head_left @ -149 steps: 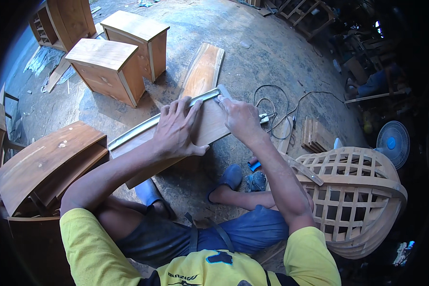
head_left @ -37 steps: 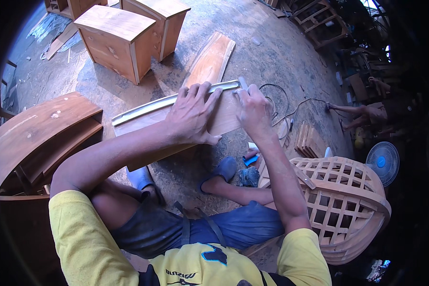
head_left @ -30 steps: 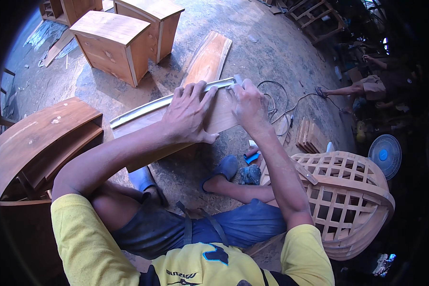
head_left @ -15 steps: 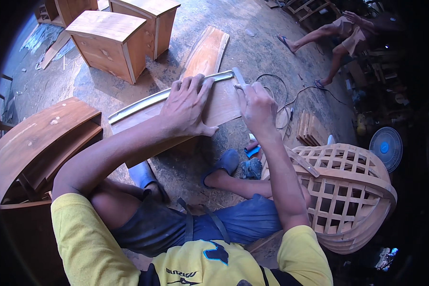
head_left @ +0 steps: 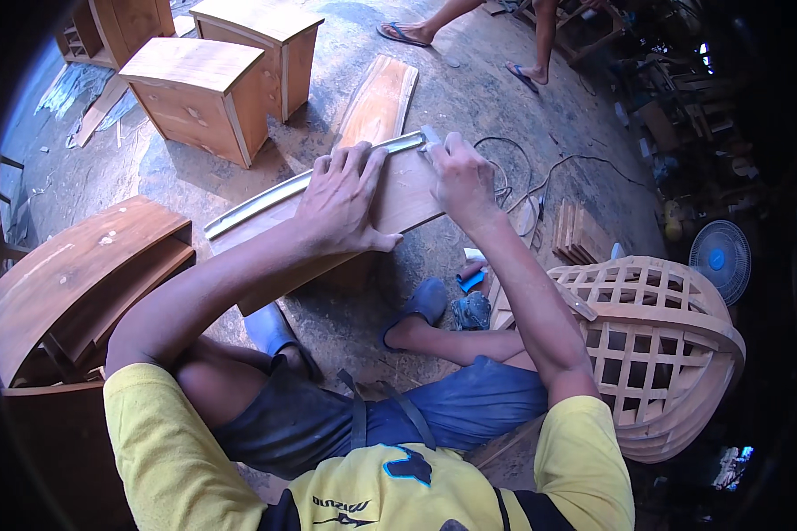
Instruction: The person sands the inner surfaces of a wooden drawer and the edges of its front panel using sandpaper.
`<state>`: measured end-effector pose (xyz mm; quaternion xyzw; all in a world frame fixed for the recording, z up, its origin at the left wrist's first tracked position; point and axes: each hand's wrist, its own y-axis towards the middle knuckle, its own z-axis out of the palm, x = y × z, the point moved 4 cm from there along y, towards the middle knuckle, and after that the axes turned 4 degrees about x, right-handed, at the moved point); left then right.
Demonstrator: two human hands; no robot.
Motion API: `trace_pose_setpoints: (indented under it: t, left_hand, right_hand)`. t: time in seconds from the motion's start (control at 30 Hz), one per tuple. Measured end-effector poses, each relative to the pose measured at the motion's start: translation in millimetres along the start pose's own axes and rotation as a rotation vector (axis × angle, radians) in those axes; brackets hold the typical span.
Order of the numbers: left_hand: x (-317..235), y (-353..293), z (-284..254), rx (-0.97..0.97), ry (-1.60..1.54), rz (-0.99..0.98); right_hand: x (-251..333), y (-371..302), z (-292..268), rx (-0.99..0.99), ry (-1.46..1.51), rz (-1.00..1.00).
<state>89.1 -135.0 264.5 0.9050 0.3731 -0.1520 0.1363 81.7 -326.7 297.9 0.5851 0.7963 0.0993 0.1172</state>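
Note:
A wooden panel (head_left: 407, 192) lies across in front of me, with a glossy pale strip (head_left: 261, 206) along its curved far edge. On its top face my left hand (head_left: 338, 199) is spread, thumb out toward the near edge and fingers reaching to the strip. At the strip's right end, my right hand (head_left: 462, 177) is closed around a flat grey scraper-like blade (head_left: 430, 136). The blade's tip is at the panel's far right corner; most of it is hidden by my fingers.
Two wooden cabinets (head_left: 190, 102) stand far left, a curved-top wooden piece (head_left: 88, 257) near left. Beyond the panel lies a loose board (head_left: 376, 97). At right are a cable (head_left: 549, 173), stacked wood pieces (head_left: 576, 232), a lattice frame (head_left: 646, 354) and a fan (head_left: 720, 261). Another person's legs (head_left: 540, 44) show at the back.
My right hand has shifted slightly left and up with the blade, which now shows less. My left hand stays on the panel. The other person has walked leftward at the back.

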Motion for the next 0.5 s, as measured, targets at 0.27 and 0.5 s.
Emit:
trace_pose_setpoints:
  t: [0.27,0.5]
  left_hand:
    - [-1,1,1,-0.027,-0.034,0.029]
    - [2,-2,1,-0.027,-0.030,0.015]
  right_hand:
    - [-3,2,6,-0.073,-0.010,-0.054]
    - [44,-7,6,-0.054,0.130,-0.193]
